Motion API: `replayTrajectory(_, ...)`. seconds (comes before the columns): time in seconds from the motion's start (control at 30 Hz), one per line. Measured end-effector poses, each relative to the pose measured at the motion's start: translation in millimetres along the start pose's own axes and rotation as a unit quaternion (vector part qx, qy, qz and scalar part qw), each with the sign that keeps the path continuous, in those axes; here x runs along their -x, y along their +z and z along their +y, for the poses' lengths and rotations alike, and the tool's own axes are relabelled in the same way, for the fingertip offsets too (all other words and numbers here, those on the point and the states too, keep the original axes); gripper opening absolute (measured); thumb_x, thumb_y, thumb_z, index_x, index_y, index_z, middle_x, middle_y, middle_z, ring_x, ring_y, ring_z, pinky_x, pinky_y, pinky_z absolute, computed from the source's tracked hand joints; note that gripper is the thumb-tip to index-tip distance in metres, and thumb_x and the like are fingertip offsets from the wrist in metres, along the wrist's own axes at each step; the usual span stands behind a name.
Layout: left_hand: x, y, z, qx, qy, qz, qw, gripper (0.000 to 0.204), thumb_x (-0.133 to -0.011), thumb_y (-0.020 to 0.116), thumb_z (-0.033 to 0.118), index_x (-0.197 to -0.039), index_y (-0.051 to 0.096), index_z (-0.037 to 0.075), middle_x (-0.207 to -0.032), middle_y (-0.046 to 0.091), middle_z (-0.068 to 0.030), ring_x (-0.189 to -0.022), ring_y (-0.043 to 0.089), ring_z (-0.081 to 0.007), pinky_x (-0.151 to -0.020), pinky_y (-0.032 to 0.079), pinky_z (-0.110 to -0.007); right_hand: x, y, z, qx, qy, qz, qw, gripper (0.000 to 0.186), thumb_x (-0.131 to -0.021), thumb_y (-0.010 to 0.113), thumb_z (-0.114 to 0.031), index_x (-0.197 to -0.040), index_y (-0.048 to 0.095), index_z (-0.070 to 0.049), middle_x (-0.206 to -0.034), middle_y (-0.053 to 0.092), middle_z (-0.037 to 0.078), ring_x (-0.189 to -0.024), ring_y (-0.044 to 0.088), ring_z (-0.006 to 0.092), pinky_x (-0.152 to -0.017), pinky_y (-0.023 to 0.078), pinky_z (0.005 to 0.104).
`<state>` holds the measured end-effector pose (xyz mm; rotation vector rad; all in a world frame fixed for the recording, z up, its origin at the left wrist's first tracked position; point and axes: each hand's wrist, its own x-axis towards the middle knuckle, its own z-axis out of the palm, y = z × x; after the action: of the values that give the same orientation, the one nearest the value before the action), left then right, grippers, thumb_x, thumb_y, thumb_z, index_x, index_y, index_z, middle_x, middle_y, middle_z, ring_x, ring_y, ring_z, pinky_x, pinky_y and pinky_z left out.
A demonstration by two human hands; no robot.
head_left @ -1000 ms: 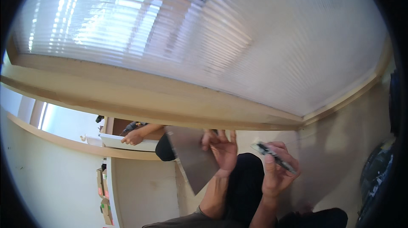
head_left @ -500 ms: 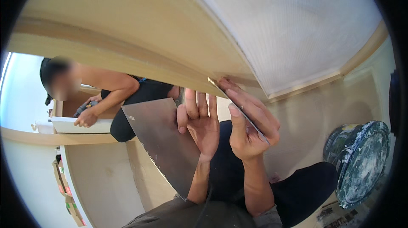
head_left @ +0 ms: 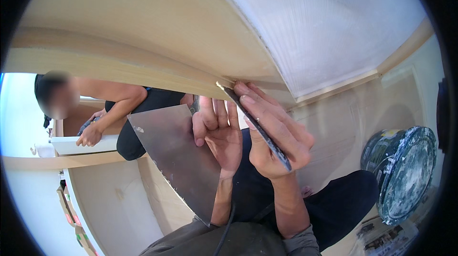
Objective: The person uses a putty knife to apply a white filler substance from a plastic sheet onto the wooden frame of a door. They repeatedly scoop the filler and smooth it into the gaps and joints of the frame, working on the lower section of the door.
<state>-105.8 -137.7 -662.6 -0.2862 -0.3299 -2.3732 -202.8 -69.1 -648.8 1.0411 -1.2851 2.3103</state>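
Observation:
My left hand (head_left: 224,139) is palm up, its thumb hooked over a wide, thin grey plate (head_left: 174,151) with a chipped, pale-smeared edge. The plate slants down to the left toward my lap. In front of the wooden panel my right hand (head_left: 281,134) pinches a thin flat scraper blade (head_left: 257,125), seen nearly edge-on, thumb on one side and fingers along the other. Pale residue sits on the blade's upper tip, close to the panel's lower edge. My right fingertips are close to the wooden panel (head_left: 157,22); whether they touch it I cannot tell.
A ribbed translucent pane (head_left: 329,31) adjoins the panel at upper right. On the floor at right stands a dark, white-splattered bucket (head_left: 405,172), with printed paper (head_left: 386,239) below it. To the left a crouching co-worker (head_left: 109,98) holds a dark tool over a white board (head_left: 86,145).
My right hand has shifted slightly left and turned, so the blade's dark edge shows more. The left hand and plate stay much the same, while the whole view has shifted a little.

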Motion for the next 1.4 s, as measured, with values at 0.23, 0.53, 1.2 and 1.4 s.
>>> replayTrajectory(0.23, -2, 8, 1, -0.013, -0.002, 0.004, 1.000, 0.037, -0.100, 0.040, 0.022, -0.065, 0.043, 0.013, -0.148, 0.038, -0.0004, -0.140, 0.026, -0.0174, -0.118, 0.016, -0.038, 1, 8, -4, 0.058, -0.042, -0.006, 0.997, 0.028, -0.079, 0.066, -0.001, -0.105, 0.065, 0.010, -0.103, 0.067, 0.025, -0.100, 0.067, 0.0359, -0.089, 0.055, 0.0455)
replayTrajectory(0.53, 0, 4, -2, 0.006, 0.009, 0.016, 1.000, 0.039, -0.102, 0.033, 0.023, -0.067, 0.043, 0.012, -0.152, 0.034, -0.0035, -0.144, 0.022, -0.0215, -0.119, 0.013, -0.041, 11, -7, -3, -0.029, 0.041, 0.008, 0.999, 0.032, -0.075, 0.065, 0.000, -0.106, 0.066, 0.007, -0.099, 0.069, 0.021, -0.096, 0.068, 0.0349, -0.087, 0.054, 0.0443)
replayTrajectory(1.2, -6, -11, 11, -0.020, -0.080, -0.091, 0.992, 0.040, -0.102, 0.031, 0.026, -0.066, 0.041, 0.014, -0.145, 0.043, -0.0033, -0.144, 0.023, -0.0162, -0.121, 0.010, -0.034, -4, -22, 7, -0.181, 0.183, 0.045, 0.965, 0.020, -0.074, 0.068, 0.006, -0.093, 0.072, 0.002, -0.085, 0.071, 0.011, -0.078, 0.067, 0.0247, -0.070, 0.053, 0.0323)
replayTrajectory(1.4, -1, 7, -2, -0.103, -0.008, -0.003, 0.995, 0.038, -0.101, 0.036, 0.026, -0.066, 0.042, 0.014, -0.139, 0.049, -0.0066, -0.141, 0.028, -0.0173, -0.121, 0.012, -0.035, -3, -26, 14, -0.203, 0.202, 0.065, 0.956, 0.012, -0.081, 0.066, 0.004, -0.093, 0.071, 0.004, -0.086, 0.071, 0.014, -0.080, 0.066, 0.0220, -0.073, 0.051, 0.0306)
